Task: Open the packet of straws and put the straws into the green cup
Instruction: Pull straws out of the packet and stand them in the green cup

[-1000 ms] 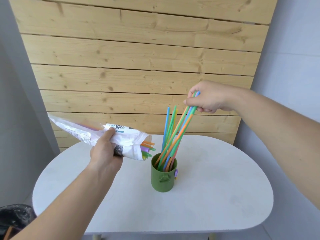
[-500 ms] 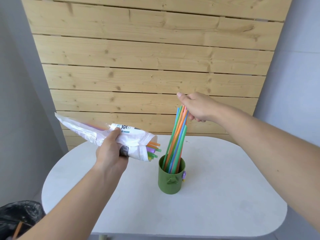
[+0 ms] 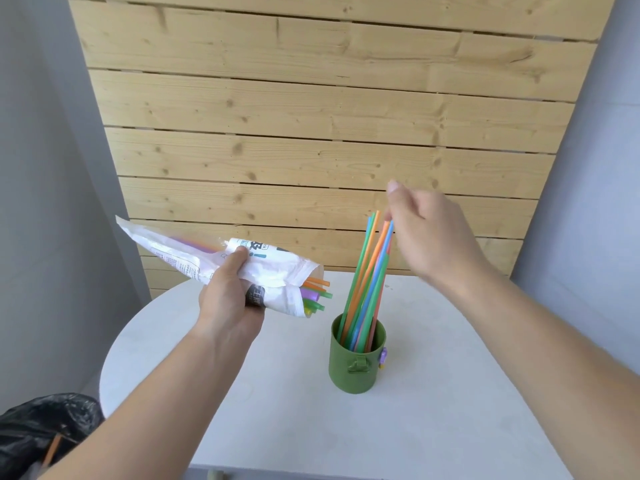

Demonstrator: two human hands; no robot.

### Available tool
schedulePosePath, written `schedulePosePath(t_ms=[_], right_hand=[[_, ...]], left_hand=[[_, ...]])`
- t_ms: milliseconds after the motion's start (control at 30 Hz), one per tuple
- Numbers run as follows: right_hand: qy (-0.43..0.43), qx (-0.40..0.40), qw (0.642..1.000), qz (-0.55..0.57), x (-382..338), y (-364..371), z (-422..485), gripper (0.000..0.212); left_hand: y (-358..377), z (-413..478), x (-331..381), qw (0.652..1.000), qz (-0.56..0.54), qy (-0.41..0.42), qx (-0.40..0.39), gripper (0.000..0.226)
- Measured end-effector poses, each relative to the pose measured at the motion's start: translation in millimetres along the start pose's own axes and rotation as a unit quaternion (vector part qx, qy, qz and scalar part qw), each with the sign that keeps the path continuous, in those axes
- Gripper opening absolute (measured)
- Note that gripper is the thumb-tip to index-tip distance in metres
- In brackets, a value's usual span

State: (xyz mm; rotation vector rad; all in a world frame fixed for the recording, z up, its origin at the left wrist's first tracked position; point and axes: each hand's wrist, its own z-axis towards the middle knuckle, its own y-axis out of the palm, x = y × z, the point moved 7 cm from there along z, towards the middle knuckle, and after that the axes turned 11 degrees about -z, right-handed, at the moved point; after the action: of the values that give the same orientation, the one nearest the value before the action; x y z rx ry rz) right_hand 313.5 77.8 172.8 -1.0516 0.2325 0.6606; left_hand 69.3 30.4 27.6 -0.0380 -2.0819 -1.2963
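Note:
A green cup (image 3: 356,368) stands on the white table (image 3: 450,410), right of centre. Several coloured straws (image 3: 367,271) stand in it, leaning to the right. My right hand (image 3: 429,237) hovers at their upper ends with loosened fingers; the fingertips touch or nearly touch the tops without gripping them. My left hand (image 3: 228,299) holds the white plastic straw packet (image 3: 194,254) tilted, with its open mouth pointing down-right toward the cup. Orange, purple, green and yellow straw ends (image 3: 317,292) stick out of that mouth.
A wooden plank wall (image 3: 311,116) rises right behind the table. A black rubbish bag (image 3: 38,427) sits on the floor at the lower left. Grey walls flank both sides. The table's rounded front edge is close to me.
My right hand lowered the bunch of straws into the cup and loosened its grip on their tops. The left hand kept the packet in the same tilted pose.

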Motion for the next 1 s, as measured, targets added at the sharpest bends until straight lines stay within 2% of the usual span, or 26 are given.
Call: schedulePosePath(t_ms=[100, 167, 200, 267, 333, 400, 500, 633, 767, 900, 1000], right_hand=[[0.116, -0.151, 0.976, 0.106, -0.3, 43.3, -49.7, 0.072], [0.211, -0.252, 0.929, 0.173, 2.2, 77.5, -78.9, 0.070], [0.258, -0.277, 0.897, 0.226, 3.4, 90.6, -89.5, 0.068], [0.339, -0.287, 0.828, 0.342, 3.8, 108.9, -100.5, 0.066], [0.394, -0.274, 0.774, 0.412, 2.3, 118.3, -106.8, 0.060], [0.425, -0.259, 0.737, 0.457, 1.2, 125.6, -110.4, 0.054], [0.449, -0.261, 0.700, 0.490, 0.3, 136.5, -115.8, 0.047], [0.448, -0.294, 0.698, 0.475, -1.7, 141.5, -122.9, 0.032], [0.447, -0.270, 0.704, 0.481, 2.7, 139.6, -122.4, 0.027], [0.418, -0.202, 0.753, 0.466, 9.6, 127.5, -112.7, 0.026], [0.377, -0.180, 0.781, 0.464, 6.7, 118.9, -107.2, 0.031]], left_hand=[[8.2, -5.5, 13.0, 0.999, -0.003, 0.030, -0.011, 0.044], [16.1, -11.4, 19.6, 0.998, -0.002, 0.049, -0.026, 0.041], [21.0, -16.2, 21.8, 0.998, 0.003, 0.059, -0.037, 0.040], [28.4, -22.9, 25.9, 0.993, 0.030, 0.093, -0.058, 0.045], [35.7, -28.9, 31.4, 0.983, 0.067, 0.143, -0.091, 0.056], [43.9, -35.1, 36.4, 0.969, 0.104, 0.187, -0.124, 0.062], [51.2, -43.2, 38.2, 0.957, 0.137, 0.215, -0.140, 0.058], [55.9, -48.6, 34.8, 0.954, 0.141, 0.219, -0.146, 0.055], [52.9, -46.7, 34.7, 0.960, 0.123, 0.211, -0.134, 0.053], [39.4, -37.0, 32.3, 0.977, 0.075, 0.176, -0.089, 0.052], [30.2, -31.1, 26.0, 0.987, 0.037, 0.147, -0.058, 0.052]])
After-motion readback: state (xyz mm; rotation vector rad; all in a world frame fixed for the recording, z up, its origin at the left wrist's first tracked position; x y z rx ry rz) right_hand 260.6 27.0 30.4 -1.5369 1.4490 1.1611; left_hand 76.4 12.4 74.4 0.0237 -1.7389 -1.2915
